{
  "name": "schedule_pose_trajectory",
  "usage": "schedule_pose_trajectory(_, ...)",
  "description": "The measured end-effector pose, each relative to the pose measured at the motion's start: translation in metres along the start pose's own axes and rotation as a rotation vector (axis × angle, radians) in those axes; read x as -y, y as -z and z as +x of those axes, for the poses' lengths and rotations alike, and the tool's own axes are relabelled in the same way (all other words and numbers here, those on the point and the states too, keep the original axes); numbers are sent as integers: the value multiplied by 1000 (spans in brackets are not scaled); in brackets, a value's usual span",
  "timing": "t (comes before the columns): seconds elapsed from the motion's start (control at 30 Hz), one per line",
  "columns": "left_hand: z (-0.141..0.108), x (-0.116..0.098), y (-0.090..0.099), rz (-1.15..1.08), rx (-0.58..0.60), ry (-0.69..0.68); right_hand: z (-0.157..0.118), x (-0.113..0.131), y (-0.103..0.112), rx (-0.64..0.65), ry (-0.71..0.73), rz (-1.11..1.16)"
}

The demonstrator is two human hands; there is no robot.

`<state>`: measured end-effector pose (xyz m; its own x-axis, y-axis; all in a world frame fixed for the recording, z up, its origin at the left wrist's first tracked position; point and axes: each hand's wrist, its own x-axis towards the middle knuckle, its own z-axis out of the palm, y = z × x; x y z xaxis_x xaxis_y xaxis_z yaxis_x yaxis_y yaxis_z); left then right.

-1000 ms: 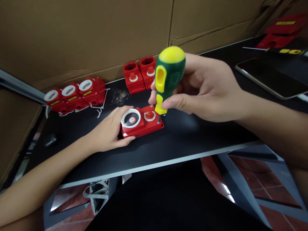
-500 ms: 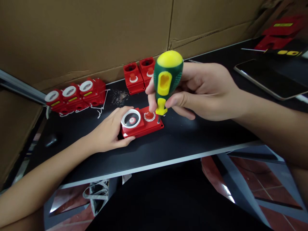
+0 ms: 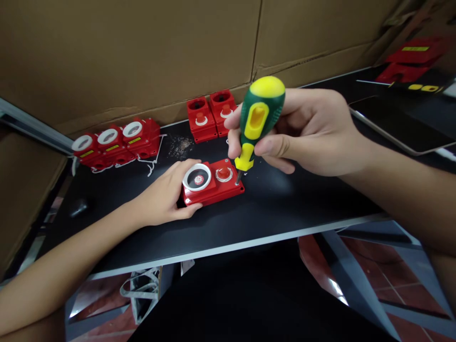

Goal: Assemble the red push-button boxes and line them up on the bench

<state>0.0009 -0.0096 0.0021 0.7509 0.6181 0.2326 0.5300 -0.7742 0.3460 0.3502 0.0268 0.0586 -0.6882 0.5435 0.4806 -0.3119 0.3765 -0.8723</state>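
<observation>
A red box with a white-ringed round window and a red button lies on the black table. Fingers and thumb of my left hand grip its left end. My right hand is closed round a green and yellow screwdriver, which leans with its handle up and to the right. The screwdriver's tip meets the screw at the box's front right corner.
Three red units with white rings stand at the back left, with white cords. Two red boxes stand at the back centre. A phone, another screwdriver and red parts lie at the right. Cardboard rises behind.
The screwdriver handle in my right hand has tilted to the right, its tip still at the box's corner. My left hand still holds the box. The view has shifted slightly.
</observation>
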Motion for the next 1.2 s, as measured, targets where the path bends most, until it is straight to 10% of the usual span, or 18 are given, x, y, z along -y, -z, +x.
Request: schedule_pose_trajectory(1.2, 0, 4, -2, 24, -24, -44, 3, -2, -1, -21, 11, 96)
